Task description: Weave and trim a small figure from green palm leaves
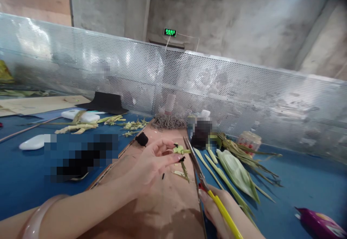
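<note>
My left hand [150,161] is closed, pinching a small pale-green piece of plant [178,149] with black bits on it between thumb and fingers. At lower right, my right hand [217,204] is closed around a pair of scissors [198,168] with long metal blades and red and yellow at the grip. The blades point up and away, with their tips just right of the pale-green piece. Whether they touch it I cannot tell. Under both hands lies a brown cardboard sheet [151,210]. A thin dry stalk [185,172] hangs or lies below my left fingertips.
Green husk leaves [238,174] and dried strips [244,156] lie right on the blue tabletop [300,174], near a clear jar [249,141] and a purple packet [321,222]. Grey cord [169,122] is heaped before a perforated metal panel [238,90]. A black clump [141,139] sits left.
</note>
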